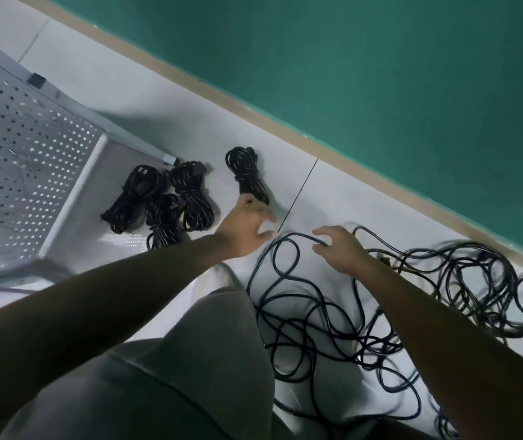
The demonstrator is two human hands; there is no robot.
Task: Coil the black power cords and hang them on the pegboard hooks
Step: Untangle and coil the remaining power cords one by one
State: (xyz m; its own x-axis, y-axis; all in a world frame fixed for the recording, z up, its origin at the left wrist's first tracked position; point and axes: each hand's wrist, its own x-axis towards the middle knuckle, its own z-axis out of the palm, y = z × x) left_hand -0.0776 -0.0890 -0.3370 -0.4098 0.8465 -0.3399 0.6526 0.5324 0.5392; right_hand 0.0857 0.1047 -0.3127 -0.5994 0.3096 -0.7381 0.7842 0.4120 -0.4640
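Black cord runs everywhere on the white floor, and my right hand (339, 249) has its grip curled round one loose strand (298, 238) at the near edge of the tangle (412, 306). My left hand (247, 227) is spread open with relaxed fingers, holding nothing, just beside the newest tied bundle (247, 173).

To coil this one well, I'd judge I should draw the strand out slowly, find its plug end first, and feed even loops into the left hand so it doesn't drag neighbouring cords along. The tangle is the main obstacle: many loops cross each other, and I cannot tell which belong to this cord.

Three more finished bundles (161, 198) lie touching each other by the corner of the pegboard (25, 154), which stands to my left. No hooks are clear enough to make out, and no bundle hangs yet.
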